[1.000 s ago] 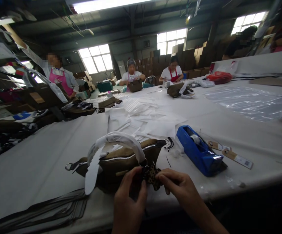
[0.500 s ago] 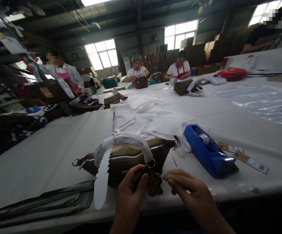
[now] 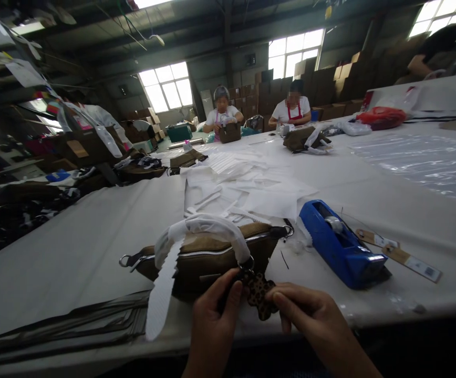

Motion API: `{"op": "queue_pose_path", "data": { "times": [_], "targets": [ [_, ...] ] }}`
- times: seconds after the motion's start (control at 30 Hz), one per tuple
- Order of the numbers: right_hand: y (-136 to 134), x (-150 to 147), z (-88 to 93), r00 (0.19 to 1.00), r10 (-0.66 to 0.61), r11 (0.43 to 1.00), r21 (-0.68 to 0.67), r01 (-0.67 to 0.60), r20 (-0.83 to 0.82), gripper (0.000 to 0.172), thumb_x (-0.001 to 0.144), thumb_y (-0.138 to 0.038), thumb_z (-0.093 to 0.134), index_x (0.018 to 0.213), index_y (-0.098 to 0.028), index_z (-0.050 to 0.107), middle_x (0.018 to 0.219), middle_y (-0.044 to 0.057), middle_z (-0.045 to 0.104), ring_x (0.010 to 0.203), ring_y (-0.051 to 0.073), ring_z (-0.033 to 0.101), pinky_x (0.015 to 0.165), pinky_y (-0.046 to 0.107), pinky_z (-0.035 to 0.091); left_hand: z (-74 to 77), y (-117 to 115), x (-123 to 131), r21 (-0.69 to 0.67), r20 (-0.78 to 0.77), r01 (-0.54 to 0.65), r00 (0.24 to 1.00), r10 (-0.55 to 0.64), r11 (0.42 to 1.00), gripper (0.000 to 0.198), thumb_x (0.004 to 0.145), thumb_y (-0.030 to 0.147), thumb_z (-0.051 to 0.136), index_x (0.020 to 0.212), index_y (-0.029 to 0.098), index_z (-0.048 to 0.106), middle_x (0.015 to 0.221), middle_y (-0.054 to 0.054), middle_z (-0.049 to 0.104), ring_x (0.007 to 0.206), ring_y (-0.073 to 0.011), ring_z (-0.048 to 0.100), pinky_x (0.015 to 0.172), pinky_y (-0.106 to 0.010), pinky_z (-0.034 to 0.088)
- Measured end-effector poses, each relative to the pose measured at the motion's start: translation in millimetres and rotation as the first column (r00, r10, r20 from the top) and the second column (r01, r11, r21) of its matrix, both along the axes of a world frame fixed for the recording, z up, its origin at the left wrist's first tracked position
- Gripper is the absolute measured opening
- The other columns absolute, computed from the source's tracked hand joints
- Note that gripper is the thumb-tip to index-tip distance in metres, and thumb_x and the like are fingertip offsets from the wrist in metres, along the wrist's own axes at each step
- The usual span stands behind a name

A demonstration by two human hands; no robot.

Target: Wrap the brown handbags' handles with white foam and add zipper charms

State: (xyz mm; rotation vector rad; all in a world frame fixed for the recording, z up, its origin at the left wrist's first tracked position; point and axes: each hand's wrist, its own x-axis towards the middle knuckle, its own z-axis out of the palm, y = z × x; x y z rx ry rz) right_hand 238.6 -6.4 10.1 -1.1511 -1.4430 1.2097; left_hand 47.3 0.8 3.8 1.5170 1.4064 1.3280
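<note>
A brown bag (image 3: 212, 260) with a silver zip lies near the front edge of the white table (image 3: 74, 247), its handle wrapped in white paper (image 3: 196, 228). A leopard-print charm (image 3: 260, 294) hangs from a ring at the handle's right end. My left hand (image 3: 214, 325) has its thumb against the bag just left of the charm, fingers curled. My right hand (image 3: 314, 320) pinches the charm's right edge with thumb and forefinger.
A blue tape dispenser (image 3: 342, 244) stands right of the bag, with cardboard hang tags (image 3: 401, 254) beyond it. Dark plastic sleeves (image 3: 66, 325) lie at the front left, white paper sheets (image 3: 251, 184) mid-table. Other people work on bags at the far end.
My right hand moved back in and took hold of the charm, which has lifted and turned to the right. The view shifted slightly.
</note>
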Motion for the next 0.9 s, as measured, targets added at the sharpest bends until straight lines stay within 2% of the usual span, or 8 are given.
{"op": "queue_pose_path", "data": {
  "times": [0.1, 0.2, 0.3, 0.37, 0.43, 0.53, 0.7, 0.9],
  "targets": [
    [-2, -3, -0.8, 0.997, 0.072, 0.997, 0.008, -0.072, 0.026, 0.033, 0.094, -0.046, 0.061, 0.086, -0.020, 0.079, 0.080, 0.004, 0.073, 0.059, 0.013, 0.060, 0.059, 0.022, 0.052, -4.0, -2, 1, 0.019, -0.061, 0.086, 0.995, -0.085, 0.996, 0.028, 0.093, 0.040, 0.063, 0.111, 0.025, 0.077, 0.109, -0.005, 0.079, 0.101, -0.0236, 0.075, 0.089, -0.030, 0.061],
    [-3, -3, -3.7, 0.992, 0.088, 0.994, 0.063, -0.094, 0.086, 0.030, 0.096, -0.042, 0.058, 0.094, -0.022, 0.080, 0.089, 0.005, 0.074, 0.065, 0.015, 0.064, 0.059, 0.022, 0.054, -10.8, -2, 2, -0.018, 0.006, 0.100, 0.995, -0.100, 0.995, 0.034, 0.088, 0.042, 0.069, 0.115, 0.022, 0.074, 0.108, -0.007, 0.079, 0.096, -0.0237, 0.076, 0.085, -0.030, 0.062],
    [-2, 8, -9.6, 0.977, -0.063, 0.980, 0.199, 0.022, 0.204, 0.024, 0.096, -0.038, 0.060, 0.102, -0.026, 0.080, 0.103, 0.005, 0.075, 0.070, 0.015, 0.068, 0.062, 0.022, 0.056, -13.2, -3, 4, -0.038, 0.072, 0.042, 0.997, -0.040, 0.998, 0.032, 0.086, 0.041, 0.072, 0.111, 0.020, 0.073, 0.102, -0.007, 0.079, 0.091, -0.0225, 0.077, 0.080, -0.028, 0.063],
    [0, 18, -14.0, 0.935, -0.184, 0.941, 0.330, 0.079, 0.302, 0.023, 0.096, -0.033, 0.060, 0.110, -0.028, 0.078, 0.101, 0.004, 0.075, 0.075, 0.015, 0.070, 0.068, 0.022, 0.057, -11.9, -4, 6, -0.023, 0.056, 0.011, 0.998, -0.010, 1.000, 0.030, 0.086, 0.039, 0.073, 0.109, 0.021, 0.072, 0.100, -0.006, 0.079, 0.090, -0.0212, 0.076, 0.080, -0.026, 0.063],
    [2, 27, -17.0, 0.884, -0.262, 0.896, 0.437, 0.074, 0.388, 0.025, 0.097, -0.028, 0.060, 0.117, -0.029, 0.075, 0.093, 0.002, 0.074, 0.079, 0.015, 0.071, 0.073, 0.022, 0.056, -10.0, -5, 8, 0.001, 0.014, -0.015, 1.000, 0.015, 1.000, 0.029, 0.085, 0.037, 0.073, 0.109, 0.022, 0.071, 0.101, -0.005, 0.078, 0.090, -0.0197, 0.075, 0.081, -0.025, 0.062],
    [3, 32, -17.6, 0.820, -0.335, 0.843, 0.536, 0.041, 0.464, 0.024, 0.097, -0.024, 0.058, 0.116, -0.028, 0.074, 0.090, 0.002, 0.073, 0.078, 0.015, 0.070, 0.073, 0.023, 0.055, -8.2, -5, 11, 0.017, -0.044, -0.071, 0.996, 0.072, 0.997, 0.029, 0.084, 0.038, 0.074, 0.109, 0.023, 0.070, 0.101, -0.003, 0.076, 0.092, -0.0191, 0.073, 0.085, -0.027, 0.059],
    [5, 28, -16.5, 0.735, -0.428, 0.782, 0.623, 0.009, 0.526, 0.024, 0.098, -0.022, 0.055, 0.112, -0.024, 0.074, 0.089, 0.004, 0.073, 0.077, 0.016, 0.070, 0.070, 0.025, 0.053, -5.7, -8, 12, -0.004, -0.059, -0.140, 0.989, 0.139, 0.990, 0.028, 0.084, 0.040, 0.073, 0.107, 0.025, 0.070, 0.102, -0.002, 0.075, 0.093, -0.0198, 0.071, 0.088, -0.029, 0.056],
    [11, 22, -19.1, 0.705, -0.413, 0.791, 0.611, -0.037, 0.577, 0.024, 0.098, -0.019, 0.055, 0.113, -0.023, 0.073, 0.090, 0.003, 0.073, 0.079, 0.016, 0.070, 0.069, 0.025, 0.051, -5.2, -8, 11, -0.018, -0.051, -0.123, 0.991, 0.122, 0.992, 0.028, 0.085, 0.041, 0.072, 0.108, 0.025, 0.069, 0.102, -0.002, 0.074, 0.090, -0.0201, 0.070, 0.088, -0.031, 0.056]
  ]
}}
